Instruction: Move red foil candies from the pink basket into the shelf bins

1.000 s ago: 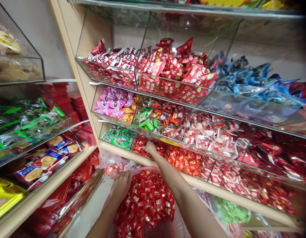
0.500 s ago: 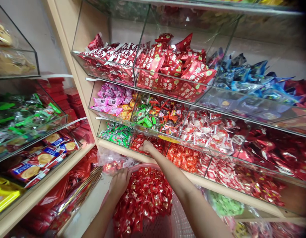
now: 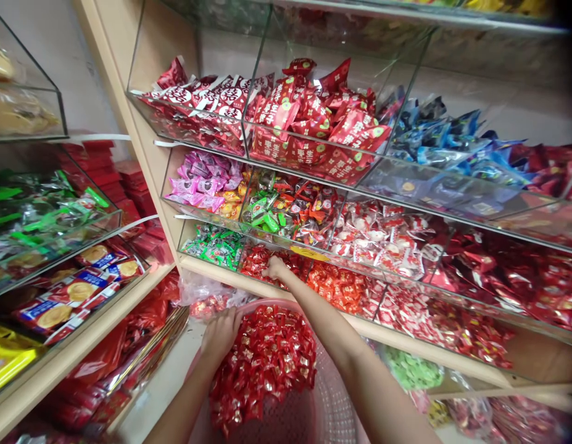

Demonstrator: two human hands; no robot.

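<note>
A pink plastic basket (image 3: 313,413) heaped with red foil-wrapped candies (image 3: 267,357) sits low in front of me. My left hand (image 3: 219,336) grips its near-left rim, fingers curled over the edge. My right hand (image 3: 275,269) reaches up into the lowest clear bin (image 3: 267,262) of the shelf, which holds the same red candies. Its fingers are bent down into the pile, and I cannot see whether they hold any.
Clear acrylic bins fill the shelves: green candies (image 3: 214,245), pink ones (image 3: 205,182), red packets (image 3: 308,120), blue packets (image 3: 452,148). A side shelf at left holds biscuit packs (image 3: 77,290). A wooden shelf edge (image 3: 406,339) runs under the bins. Bagged candy lies below.
The view has drifted slightly, shifting the shelves up and left. Both hands stay in the same places, left on the basket rim, right in the red candy bin.
</note>
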